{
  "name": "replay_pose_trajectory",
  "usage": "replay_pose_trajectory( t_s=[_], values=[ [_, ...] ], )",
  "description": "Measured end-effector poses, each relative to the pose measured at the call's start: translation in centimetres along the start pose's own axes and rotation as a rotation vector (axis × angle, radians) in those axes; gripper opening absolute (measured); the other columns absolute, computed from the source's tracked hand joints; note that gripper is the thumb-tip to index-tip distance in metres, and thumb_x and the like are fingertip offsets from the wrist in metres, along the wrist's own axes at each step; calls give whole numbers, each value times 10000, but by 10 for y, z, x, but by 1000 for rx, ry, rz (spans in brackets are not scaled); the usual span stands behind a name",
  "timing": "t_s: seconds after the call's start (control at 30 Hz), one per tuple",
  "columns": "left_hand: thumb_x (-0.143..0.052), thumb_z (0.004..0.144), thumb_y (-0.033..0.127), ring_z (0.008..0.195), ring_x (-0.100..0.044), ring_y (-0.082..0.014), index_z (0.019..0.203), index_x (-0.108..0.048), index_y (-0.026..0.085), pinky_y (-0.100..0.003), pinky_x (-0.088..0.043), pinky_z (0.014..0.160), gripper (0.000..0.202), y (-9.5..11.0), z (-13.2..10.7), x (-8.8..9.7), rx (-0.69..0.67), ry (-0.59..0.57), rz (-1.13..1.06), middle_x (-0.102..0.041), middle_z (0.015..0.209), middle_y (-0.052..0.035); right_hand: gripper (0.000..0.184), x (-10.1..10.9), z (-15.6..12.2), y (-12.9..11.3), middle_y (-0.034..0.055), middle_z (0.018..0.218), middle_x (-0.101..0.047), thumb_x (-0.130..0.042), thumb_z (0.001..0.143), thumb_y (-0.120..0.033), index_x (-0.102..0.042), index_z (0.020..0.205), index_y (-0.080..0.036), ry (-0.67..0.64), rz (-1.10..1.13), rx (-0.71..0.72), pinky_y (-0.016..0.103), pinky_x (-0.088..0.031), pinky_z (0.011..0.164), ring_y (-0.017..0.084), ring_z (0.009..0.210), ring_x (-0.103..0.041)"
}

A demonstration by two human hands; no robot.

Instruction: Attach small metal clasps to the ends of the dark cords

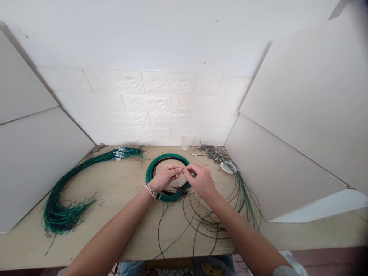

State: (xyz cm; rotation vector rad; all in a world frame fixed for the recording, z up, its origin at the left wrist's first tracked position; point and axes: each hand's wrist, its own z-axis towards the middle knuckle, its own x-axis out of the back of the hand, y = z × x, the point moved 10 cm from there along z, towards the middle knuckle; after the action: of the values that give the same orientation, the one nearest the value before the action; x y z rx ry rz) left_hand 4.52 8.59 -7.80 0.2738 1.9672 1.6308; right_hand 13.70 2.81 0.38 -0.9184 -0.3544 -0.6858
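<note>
My left hand (166, 177), with a bracelet at the wrist, and my right hand (201, 178) meet fingertip to fingertip above a round coil of green cord (151, 170) on the wooden table (126, 214). Both hands pinch a small silvery piece (183, 169) between them, at the end of a thin cord. Loose dark cords (201, 222) loop over the table under my right forearm.
A long bundle of green cords (66, 191) curves along the table's left side. At the back right lie a heap of small metal parts (214, 153), a white dish (228, 167) and a clear cup (185, 143). White panels enclose the table on both sides.
</note>
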Motion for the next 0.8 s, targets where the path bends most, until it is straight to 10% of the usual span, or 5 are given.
replay_pose_trajectory(
  t_s=[0.8],
  values=[
    [-647,656,321,540,-410,-77,669,-668,141,-215,-335,532,182,19,0,-2,-118,-37,397,-577,616,0,122,-13,-4,9,25,713,-562,-475,776,-197,-553,683,-193,-97,-102,-61,251,-358,621,148,687,-513]
  ],
)
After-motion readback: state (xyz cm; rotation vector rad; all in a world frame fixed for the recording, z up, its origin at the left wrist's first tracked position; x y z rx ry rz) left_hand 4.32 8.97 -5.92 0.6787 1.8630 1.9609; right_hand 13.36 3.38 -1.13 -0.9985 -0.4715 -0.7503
